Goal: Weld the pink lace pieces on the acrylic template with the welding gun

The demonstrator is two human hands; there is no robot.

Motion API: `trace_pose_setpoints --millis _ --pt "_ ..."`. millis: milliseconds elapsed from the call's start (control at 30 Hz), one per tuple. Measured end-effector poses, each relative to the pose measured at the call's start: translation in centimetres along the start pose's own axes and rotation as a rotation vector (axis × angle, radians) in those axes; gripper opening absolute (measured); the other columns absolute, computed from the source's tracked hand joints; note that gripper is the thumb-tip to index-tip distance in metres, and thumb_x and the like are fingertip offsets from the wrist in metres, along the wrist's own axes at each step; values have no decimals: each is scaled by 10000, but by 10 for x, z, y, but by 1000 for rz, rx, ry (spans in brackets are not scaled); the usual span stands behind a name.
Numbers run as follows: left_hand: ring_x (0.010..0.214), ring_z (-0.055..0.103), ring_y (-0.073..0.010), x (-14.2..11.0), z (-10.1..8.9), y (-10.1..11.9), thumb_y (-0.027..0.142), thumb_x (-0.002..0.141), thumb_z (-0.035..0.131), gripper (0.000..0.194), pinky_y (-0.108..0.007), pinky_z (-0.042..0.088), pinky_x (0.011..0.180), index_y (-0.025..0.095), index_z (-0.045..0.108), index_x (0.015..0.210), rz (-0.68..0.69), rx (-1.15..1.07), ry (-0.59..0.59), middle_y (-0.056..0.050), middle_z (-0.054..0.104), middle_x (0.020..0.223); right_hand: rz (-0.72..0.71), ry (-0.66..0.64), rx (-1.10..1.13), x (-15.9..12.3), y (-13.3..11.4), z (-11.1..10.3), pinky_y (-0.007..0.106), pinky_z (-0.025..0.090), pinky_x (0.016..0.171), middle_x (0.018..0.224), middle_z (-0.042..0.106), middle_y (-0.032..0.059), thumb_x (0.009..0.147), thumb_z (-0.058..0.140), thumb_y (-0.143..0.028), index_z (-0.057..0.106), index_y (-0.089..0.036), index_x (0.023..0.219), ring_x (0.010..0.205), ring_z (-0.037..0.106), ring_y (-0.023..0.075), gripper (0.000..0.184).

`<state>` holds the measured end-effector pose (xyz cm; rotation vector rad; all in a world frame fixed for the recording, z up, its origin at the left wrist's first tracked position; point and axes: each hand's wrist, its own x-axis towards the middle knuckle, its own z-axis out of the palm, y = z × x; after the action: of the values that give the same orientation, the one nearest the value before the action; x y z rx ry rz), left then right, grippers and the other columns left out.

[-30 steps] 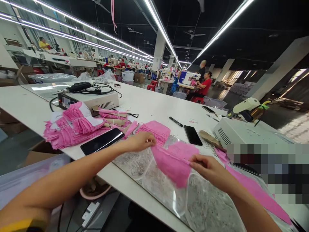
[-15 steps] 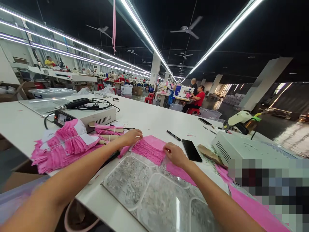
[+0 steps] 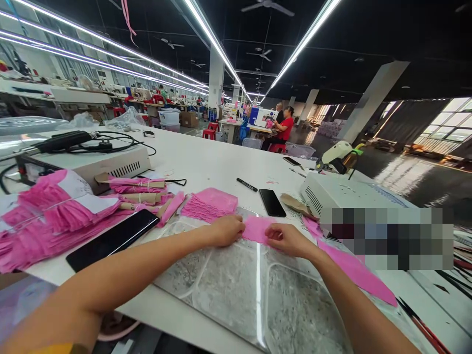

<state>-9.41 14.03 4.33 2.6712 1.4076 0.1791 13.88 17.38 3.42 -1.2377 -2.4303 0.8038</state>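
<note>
My left hand [image 3: 225,230] and my right hand [image 3: 286,239] are both closed on the edges of a small pink fabric piece [image 3: 257,229] that lies flat on a clear plastic sheet [image 3: 258,295] over the white table [image 3: 206,162]. Just behind the hands sits a neat stack of pink fabric pieces [image 3: 210,203]. A longer pink fabric strip [image 3: 354,268] runs off to the right beside my right forearm.
Bundles of pink fabric [image 3: 55,216] and a black phone [image 3: 112,239] lie at left, a second phone [image 3: 272,202] and black marker [image 3: 247,185] behind. Two white control boxes [image 3: 125,164] [image 3: 342,194] stand on the table. People in red sit at a far machine [image 3: 283,129].
Both hands drew back from the pink stack towards me and now pinch a single small pink piece on the plastic sheet. The view has swung to the right.
</note>
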Motion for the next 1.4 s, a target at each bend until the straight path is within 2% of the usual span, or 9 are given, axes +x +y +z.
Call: trace_pose_setpoints --millis 133,367,533,667,800,967,1100,1233,1400 --pt "771 608 -194 10 -4 -2 123 836 494 210 -267 437 690 150 676 735 -48 7 -32 -72 671 831 -16 7 7 -4 7 2 274 463 668 807 678 32 690 551 -209 665 -179 835 708 589 153 187" --pt "648 578 -158 12 -17 0 72 766 500 222 -239 391 605 149 679 660 -94 -30 -76 -32 676 689 -7 17 -27 -1 9 2 272 436 641 794 686 27 693 546 -206 691 -188 794 700 598 161 179" --pt "697 607 -181 13 -15 1 101 784 499 215 -250 398 620 145 701 730 -128 -48 -50 -58 706 765 9 21 -85 -3 0 0 263 400 610 730 674 13 718 542 -232 691 -199 746 662 587 152 155" --pt "764 625 -197 15 -12 -2 104 791 496 214 -256 409 650 141 706 810 -134 -72 -19 -71 718 839 52 101 -169 -3 -13 4 277 357 606 772 664 39 742 577 -338 682 -195 750 683 559 168 178" --pt "759 622 -182 15 -10 -9 113 796 492 210 -242 403 632 142 697 832 -123 -110 1 -57 718 841 57 162 -206 -3 -21 12 279 341 624 835 652 49 762 573 -346 675 -195 797 725 547 172 186" --pt "661 599 -140 11 -8 -14 96 755 510 188 -211 380 565 162 686 767 -67 -158 -28 -10 697 739 20 118 -153 0 -14 18 260 367 624 772 654 18 772 503 -212 665 -200 724 692 547 148 169" --pt "672 590 -150 11 -5 -14 93 749 516 177 -222 383 591 157 679 722 -38 -150 -32 -23 691 743 6 111 -119 0 -11 19 251 377 605 748 653 9 774 502 -210 657 -193 733 664 544 137 161" --pt "673 587 -147 11 -4 -13 93 748 512 182 -221 391 607 159 679 719 -22 -138 -32 -21 684 730 -31 122 -124 -2 -17 22 258 369 608 758 631 14 762 550 -250 657 -193 759 669 524 140 121" --pt "692 599 -152 9 -4 -14 94 746 513 201 -226 418 654 169 699 744 16 -114 -41 -20 691 750 -53 126 -110 0 -19 29 268 352 613 730 608 17 750 544 -215 649 -190 734 672 511 147 109"
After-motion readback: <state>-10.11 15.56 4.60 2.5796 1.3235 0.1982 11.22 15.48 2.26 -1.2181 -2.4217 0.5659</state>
